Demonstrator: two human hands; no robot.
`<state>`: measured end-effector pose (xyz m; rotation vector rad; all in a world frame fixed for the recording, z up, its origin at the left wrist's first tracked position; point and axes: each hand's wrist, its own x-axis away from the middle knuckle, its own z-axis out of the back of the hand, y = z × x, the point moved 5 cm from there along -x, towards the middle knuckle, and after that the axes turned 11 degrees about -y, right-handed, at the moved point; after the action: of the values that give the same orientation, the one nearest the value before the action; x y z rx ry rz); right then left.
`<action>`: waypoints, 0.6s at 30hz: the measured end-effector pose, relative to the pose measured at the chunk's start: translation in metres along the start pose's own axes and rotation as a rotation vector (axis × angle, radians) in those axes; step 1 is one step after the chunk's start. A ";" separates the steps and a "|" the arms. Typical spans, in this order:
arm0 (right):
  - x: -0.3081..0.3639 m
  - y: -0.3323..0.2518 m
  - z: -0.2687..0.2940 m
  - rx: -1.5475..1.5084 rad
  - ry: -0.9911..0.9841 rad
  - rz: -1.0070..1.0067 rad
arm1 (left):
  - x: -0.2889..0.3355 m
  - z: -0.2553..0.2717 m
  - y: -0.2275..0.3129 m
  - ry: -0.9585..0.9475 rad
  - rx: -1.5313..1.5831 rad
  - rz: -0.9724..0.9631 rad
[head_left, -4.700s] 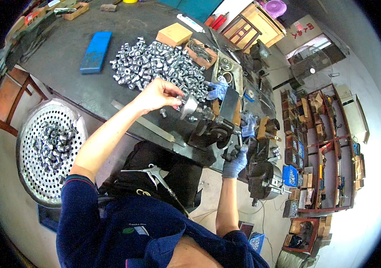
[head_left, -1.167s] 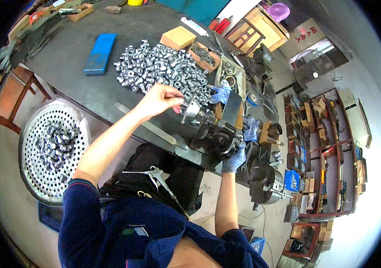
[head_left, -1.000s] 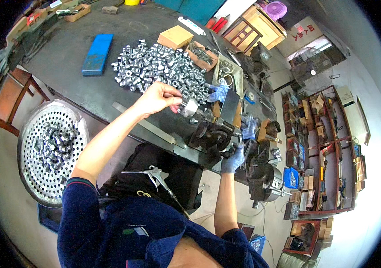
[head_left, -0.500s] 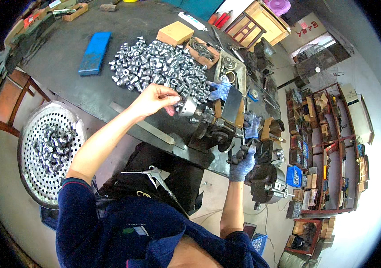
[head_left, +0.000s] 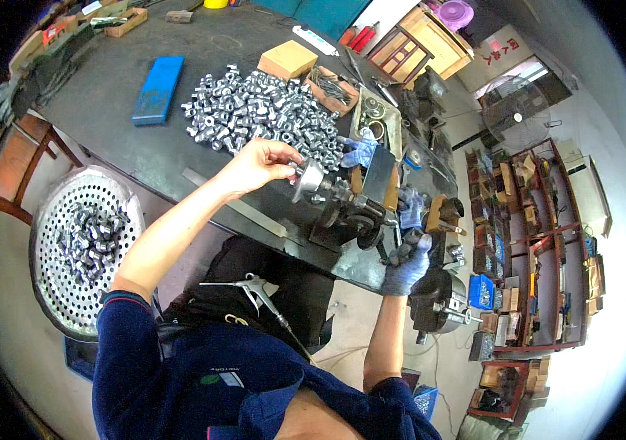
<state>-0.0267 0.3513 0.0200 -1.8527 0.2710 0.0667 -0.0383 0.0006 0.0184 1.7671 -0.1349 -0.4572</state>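
My bare left hand [head_left: 263,169] is pinched at the front face of a round silver chuck [head_left: 311,178]. Between its fingertips shows a small metal fitting [head_left: 294,170], partly hidden. The chuck sits on a dark bench-mounted spindle machine [head_left: 357,209] at the table's near edge. My right hand [head_left: 408,265], in a grey-blue glove, is closed around a dark handle at the machine's right end; the fingers cover most of it. Just behind the chuck lies a large heap of silver metal fittings [head_left: 262,110].
A perforated round tray [head_left: 49,257] with more fittings stands at left. On the table [head_left: 115,147] are a blue box [head_left: 157,90], a yellow block [head_left: 287,59] and blue-white gloves [head_left: 361,149]. An air blow gun [head_left: 258,290] lies near my lap. Shelves [head_left: 540,249] line the right.
My gloved right hand has shifted slightly right and up, its fingers turned with the handle. The left hand stays at the chuck, its fingertips slightly moved. The chuck now looks turned.
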 end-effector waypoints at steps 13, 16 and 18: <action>-0.121 0.068 0.014 -0.046 0.042 0.043 | -0.002 0.003 0.004 -0.051 -0.330 -0.061; -0.090 0.070 -0.007 0.280 0.052 0.056 | 0.001 0.007 0.005 -0.018 -0.340 -0.046; -0.067 0.078 0.001 0.187 0.037 -0.009 | -0.002 0.004 0.007 -0.029 -0.333 -0.047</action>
<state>-0.1090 0.3413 -0.0414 -1.6708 0.2851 0.0013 -0.0403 -0.0040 0.0245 1.4397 -0.0345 -0.5077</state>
